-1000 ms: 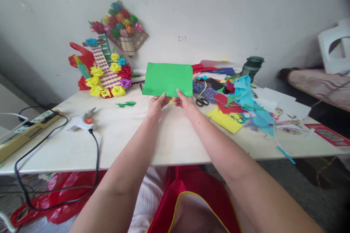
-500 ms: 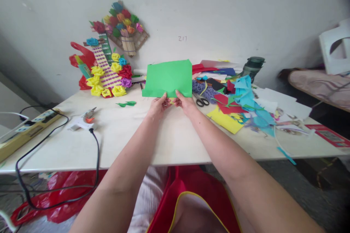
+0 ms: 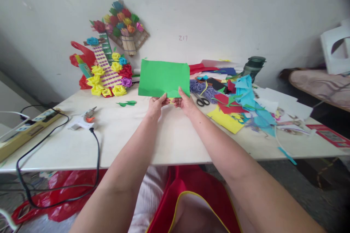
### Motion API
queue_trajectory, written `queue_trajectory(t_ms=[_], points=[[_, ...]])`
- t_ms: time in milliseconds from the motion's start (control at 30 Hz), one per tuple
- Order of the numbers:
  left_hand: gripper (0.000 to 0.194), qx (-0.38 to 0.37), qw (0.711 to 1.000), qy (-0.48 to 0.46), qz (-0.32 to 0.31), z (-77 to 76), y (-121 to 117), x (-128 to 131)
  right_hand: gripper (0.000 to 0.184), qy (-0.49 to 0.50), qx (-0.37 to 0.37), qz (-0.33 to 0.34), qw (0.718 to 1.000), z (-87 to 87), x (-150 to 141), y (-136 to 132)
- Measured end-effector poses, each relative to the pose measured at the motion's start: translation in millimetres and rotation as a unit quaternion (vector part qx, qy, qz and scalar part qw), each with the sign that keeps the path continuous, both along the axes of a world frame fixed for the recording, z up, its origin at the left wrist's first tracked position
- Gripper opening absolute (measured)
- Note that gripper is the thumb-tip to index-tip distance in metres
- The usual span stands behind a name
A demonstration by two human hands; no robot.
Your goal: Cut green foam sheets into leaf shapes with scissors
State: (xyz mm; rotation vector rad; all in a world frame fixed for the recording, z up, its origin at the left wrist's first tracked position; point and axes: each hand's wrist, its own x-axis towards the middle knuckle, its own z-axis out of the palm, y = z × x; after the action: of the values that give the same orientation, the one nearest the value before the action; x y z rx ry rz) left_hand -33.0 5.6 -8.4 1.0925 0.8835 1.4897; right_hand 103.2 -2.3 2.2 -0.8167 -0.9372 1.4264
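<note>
A sheet of green paper (image 3: 164, 77) is held up above the white table (image 3: 131, 131), its lower edge bent or creased. My left hand (image 3: 158, 104) pinches that lower edge, thumb on the near face. Close beside it, my right hand (image 3: 184, 102) grips the same edge with its thumb raised on the paper. A small bit of yellow shows between my fingertips; what it is I cannot make out. Black-handled scissors (image 3: 202, 101) lie just right of my right hand. Several small green paper leaves (image 3: 126, 103) rest left of my left hand.
A glue gun (image 3: 87, 118) with a black cord and a power strip (image 3: 30, 129) sit at the left. Paper flowers (image 3: 117, 67) stand behind. Purple yarn (image 3: 205, 89), paper scraps (image 3: 228, 103) and a dark bottle (image 3: 253, 67) crowd the right side.
The green paper has tilted and shifted slightly left, its top left corner now higher and its top right lower. Both hands keep hold; my right thumb sits a little higher.
</note>
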Motion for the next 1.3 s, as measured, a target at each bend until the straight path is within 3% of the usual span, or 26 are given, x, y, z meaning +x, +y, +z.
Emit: queue_trajectory(t_ms=[200,467,733,1067,1300], points=[[0.033,0.028,0.998,0.023,0.047,1.7,-1,0,0.060,0.022,-0.037,-0.003,0.999,6.0,8,-2],[0.037,0.010,0.999,0.039,0.034,-3.1,5,-5,0.027,-0.021,-0.015,-0.020,0.999,0.3,4,3],[0.041,0.005,1.000,0.020,-0.008,-1.7,3,-5,0.017,-0.026,-0.011,-0.090,0.996,4.1,-1,-1],[0.033,-0.021,0.996,-0.071,0.052,-3.4,13,0,0.025,-0.057,0.028,-0.107,0.992,3.7,-7,-2],[0.024,-0.051,0.981,-0.172,0.073,4.4,11,-1,0.026,-0.063,0.033,-0.098,0.993,4.1,-12,-4]])
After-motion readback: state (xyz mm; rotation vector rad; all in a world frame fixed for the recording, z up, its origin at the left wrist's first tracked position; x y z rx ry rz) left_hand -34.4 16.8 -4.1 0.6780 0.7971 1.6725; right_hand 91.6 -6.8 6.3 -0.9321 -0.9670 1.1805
